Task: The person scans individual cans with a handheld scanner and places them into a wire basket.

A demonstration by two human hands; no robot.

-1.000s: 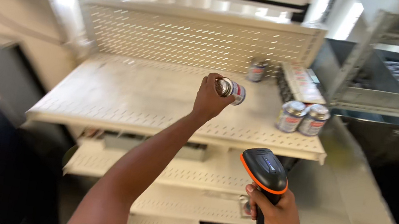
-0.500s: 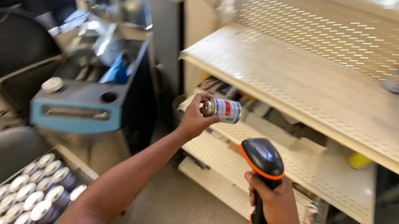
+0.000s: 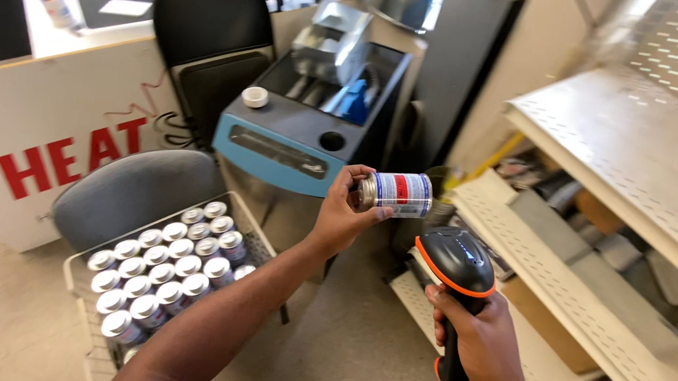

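Our left hand [image 3: 341, 218] grips one small can [image 3: 397, 193], fingers wrapped round lid end. Can lies sideways, long axis near level, lid toward our thumb, base pointing right at shelves [image 3: 628, 171]. Can sits in air just above scanner [image 3: 456, 275]. Our right hand [image 3: 473, 340] clenches one black-orange scanner by handle, head tipped up toward can. Wire basket [image 3: 87, 350] lower left: roughly twenty like cans [image 3: 166, 268], upright, lids up.

Our body, as listed: two bare forearms, left hand [image 3: 341, 218] and right hand [image 3: 478, 341], no sleeves, gloves or rings in view.
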